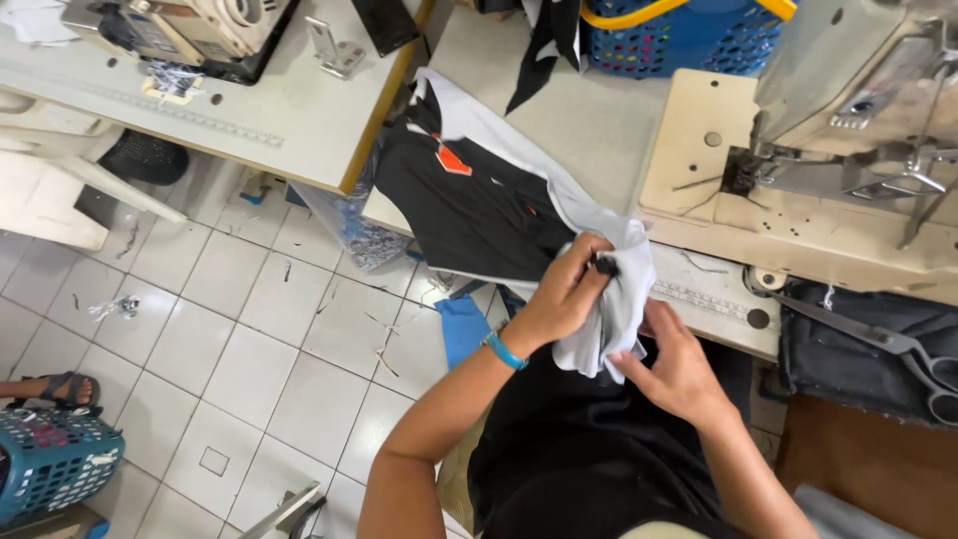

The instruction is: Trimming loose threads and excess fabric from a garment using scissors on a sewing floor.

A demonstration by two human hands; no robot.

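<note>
Both hands meet at the near end of a black and grey garment (469, 200) whose length runs up-left across the sewing table (589, 120); left hand (564, 294) pinches its grey fold, right hand (679, 369) half curled grips beneath. Blue basket (699, 40) beyond holds cloth

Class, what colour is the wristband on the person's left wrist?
The wristband is bright blue, seen clearly in the head view, just below the left hand.

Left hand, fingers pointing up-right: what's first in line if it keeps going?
The light grey cloth that the left hand already grips; beyond it, probably the sewing machine's beige bed, though depth is unclear.
</note>
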